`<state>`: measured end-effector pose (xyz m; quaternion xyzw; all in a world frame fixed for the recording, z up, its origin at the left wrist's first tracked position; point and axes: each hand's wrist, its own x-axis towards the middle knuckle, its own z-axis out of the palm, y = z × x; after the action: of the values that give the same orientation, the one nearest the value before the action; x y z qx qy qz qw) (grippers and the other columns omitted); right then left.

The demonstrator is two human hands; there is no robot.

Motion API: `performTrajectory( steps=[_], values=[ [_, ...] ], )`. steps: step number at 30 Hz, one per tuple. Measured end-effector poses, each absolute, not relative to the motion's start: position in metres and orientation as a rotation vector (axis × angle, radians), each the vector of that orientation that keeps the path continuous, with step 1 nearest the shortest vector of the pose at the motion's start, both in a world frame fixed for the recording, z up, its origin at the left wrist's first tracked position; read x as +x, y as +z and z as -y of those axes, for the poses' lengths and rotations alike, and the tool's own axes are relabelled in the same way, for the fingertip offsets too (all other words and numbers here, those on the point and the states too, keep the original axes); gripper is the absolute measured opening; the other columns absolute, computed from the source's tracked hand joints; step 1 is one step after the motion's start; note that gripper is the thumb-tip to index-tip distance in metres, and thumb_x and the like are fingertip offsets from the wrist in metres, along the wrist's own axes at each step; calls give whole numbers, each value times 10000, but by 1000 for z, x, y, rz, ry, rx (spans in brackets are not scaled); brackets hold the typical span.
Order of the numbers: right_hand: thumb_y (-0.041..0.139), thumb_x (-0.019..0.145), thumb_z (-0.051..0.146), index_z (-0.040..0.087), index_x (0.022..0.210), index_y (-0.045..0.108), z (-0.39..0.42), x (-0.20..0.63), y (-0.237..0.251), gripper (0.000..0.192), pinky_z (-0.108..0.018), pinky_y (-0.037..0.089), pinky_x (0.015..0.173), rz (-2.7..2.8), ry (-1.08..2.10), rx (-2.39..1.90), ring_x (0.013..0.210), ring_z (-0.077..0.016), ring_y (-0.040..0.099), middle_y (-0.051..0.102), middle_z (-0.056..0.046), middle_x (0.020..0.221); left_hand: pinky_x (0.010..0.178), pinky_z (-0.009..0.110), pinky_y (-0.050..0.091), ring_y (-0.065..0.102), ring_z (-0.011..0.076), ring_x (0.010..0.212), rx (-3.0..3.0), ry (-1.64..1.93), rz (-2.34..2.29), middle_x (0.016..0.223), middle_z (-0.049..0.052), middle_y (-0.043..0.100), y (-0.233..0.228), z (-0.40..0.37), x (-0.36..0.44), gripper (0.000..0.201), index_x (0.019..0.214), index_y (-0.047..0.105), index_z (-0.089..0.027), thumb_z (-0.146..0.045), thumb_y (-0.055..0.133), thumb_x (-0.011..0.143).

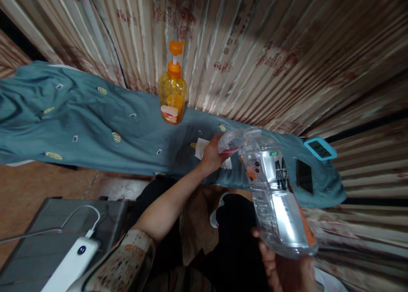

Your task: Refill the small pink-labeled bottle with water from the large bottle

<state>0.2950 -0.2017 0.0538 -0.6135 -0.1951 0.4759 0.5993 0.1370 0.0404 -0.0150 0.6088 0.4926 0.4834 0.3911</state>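
Note:
My left hand [211, 157] is closed around a small clear plastic container [230, 141] with a pink mark on its side; its exact kind is hard to tell. Beside that container is the mouth of a large clear plastic bottle [276, 194] with a silver and orange label. The bottle lies tilted, its base toward me, and my right hand [287, 266] grips it at the base. Whether the two mouths touch, or any liquid runs between them, I cannot tell. White tissue [200, 148] lies under my left hand on the green cloth [143, 134].
An orange pump bottle [172, 97] stands on the cloth by the pleated curtain [210, 49]. At the right lie a blue-framed digital clock [320, 148] and a black phone [304, 176]. Lower left, a white power bank [72, 264] with a cable rests on a grey box [41, 228].

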Motion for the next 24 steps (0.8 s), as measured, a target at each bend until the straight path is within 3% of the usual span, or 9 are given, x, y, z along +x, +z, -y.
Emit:
performTrajectory(
  steps=[4,17,24],
  values=[
    [689,742,655,389,1356,525,201,294,54,689,-389,635,680,426,1106,-1419,900,-295,725,578,-85,1371,867,376,507,648,268,1001,1542,1219,-1249,1072,104,675,-12,-40,136,559,1148,498,-140,-180,786,670],
    [769,694,603,403,1382,488,196,285,63,770,-360,636,639,456,1112,-1363,841,-270,730,631,-81,1297,842,377,511,648,272,969,1531,1208,-1264,1025,100,674,-12,-40,137,552,1136,501,-131,-188,789,668],
    [854,609,560,332,1095,688,187,263,80,562,-189,609,622,355,1121,-1272,757,-198,744,756,27,983,869,375,505,645,262,991,1542,1209,-1269,1058,94,673,-14,-41,138,588,1164,486,-143,-189,798,667]
  ],
)
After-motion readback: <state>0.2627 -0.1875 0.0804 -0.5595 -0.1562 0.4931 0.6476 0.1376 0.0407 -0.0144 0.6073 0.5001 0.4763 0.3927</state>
